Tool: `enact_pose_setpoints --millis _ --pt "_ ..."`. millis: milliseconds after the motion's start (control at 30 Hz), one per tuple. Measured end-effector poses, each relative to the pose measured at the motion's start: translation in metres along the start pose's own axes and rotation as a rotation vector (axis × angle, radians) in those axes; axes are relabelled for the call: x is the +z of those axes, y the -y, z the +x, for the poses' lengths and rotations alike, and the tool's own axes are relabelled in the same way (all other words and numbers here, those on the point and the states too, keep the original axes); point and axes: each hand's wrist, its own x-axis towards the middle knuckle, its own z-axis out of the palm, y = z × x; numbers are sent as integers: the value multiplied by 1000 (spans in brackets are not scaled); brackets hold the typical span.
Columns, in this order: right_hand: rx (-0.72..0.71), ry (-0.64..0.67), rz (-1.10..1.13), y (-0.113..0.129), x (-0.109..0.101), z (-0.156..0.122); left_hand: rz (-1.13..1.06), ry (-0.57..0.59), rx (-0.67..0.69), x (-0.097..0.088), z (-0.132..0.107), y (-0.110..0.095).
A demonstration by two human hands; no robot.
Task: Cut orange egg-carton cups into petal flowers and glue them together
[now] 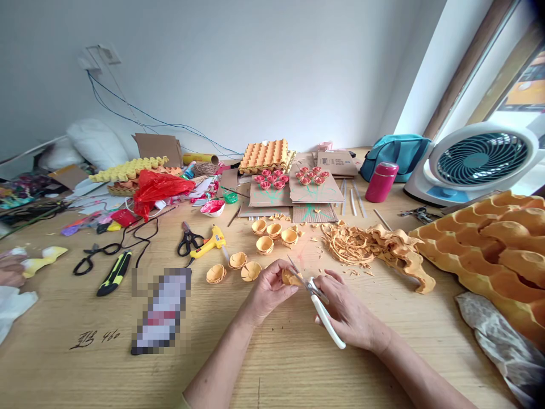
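Toward the tabletop's point(293, 378) near edge, the left hand point(269, 288) pinches a small curved orange moulded-pulp piece point(290, 277) — apparently steadying it for the white-handled metal scissors point(327, 324) — whose handles the right hand point(347, 309) grips.

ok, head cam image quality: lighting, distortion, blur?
Head view throughout: brightest at the right-hand window; wide-lens stretch on the big egg tray at right; one tabletop item pixelated; left-edge clutter soft; left hand, right hand and scissors fairly sharp.

My scissors point(328, 324) are white-handled, my carton piece point(289, 278) is orange, the glue gun point(210, 242) yellow, the flask point(381, 183) magenta, the tabletop point(289, 369) wood-grained tan.
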Motion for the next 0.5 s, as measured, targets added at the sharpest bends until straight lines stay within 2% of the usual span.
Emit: enact_pose_setpoints --millis 500 --pt "22 19 147 2 2 4 -79 -33 -88 4 -1 -2"
